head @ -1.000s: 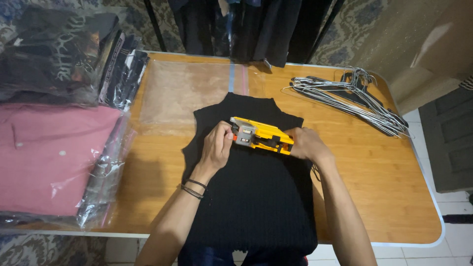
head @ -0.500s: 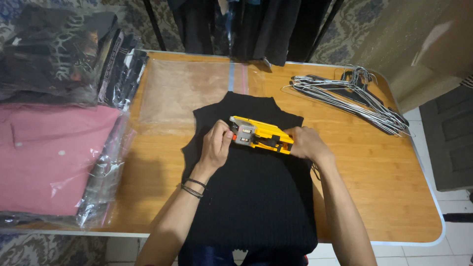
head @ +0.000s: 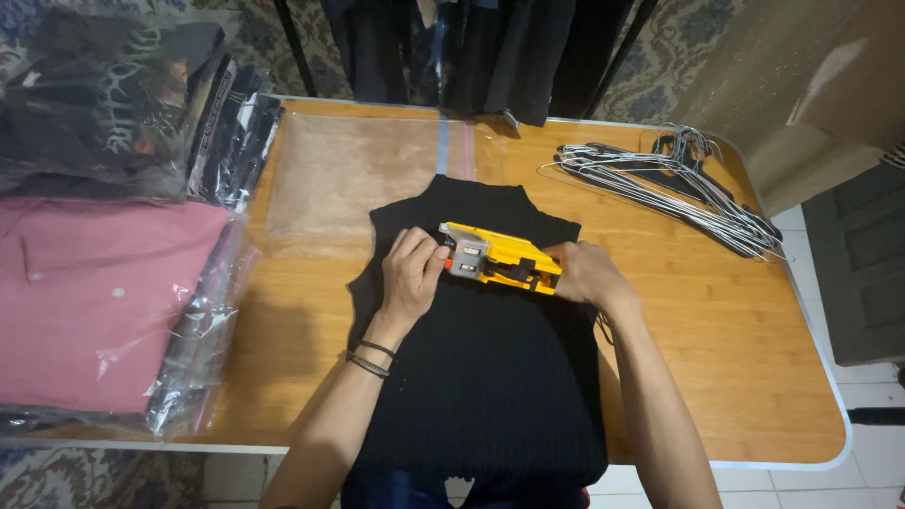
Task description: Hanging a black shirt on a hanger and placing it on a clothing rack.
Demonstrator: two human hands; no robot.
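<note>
Wooden table [head: 735, 377]: both hands [head: 412, 273] [head: 577, 273] partly hide yellow tool [head: 500, 264] on black garment [head: 490, 377].

Small garment packing spot, home-run clothing business by the look of it.

From my feed I log: a wooden folding table [head: 735, 377] with a white rim; folded clothes sealed in clear plastic bags, a pink stack [head: 90, 302] and dark ones [head: 104, 113] at the left; an empty clear bag [head: 368, 174] lying flat; a bundle of wire hangers [head: 660, 184]; dark garments hanging from a rail [head: 471, 47] behind; patterned carpet [head: 660, 66] and tiled floor [head: 877, 396] around.
</note>
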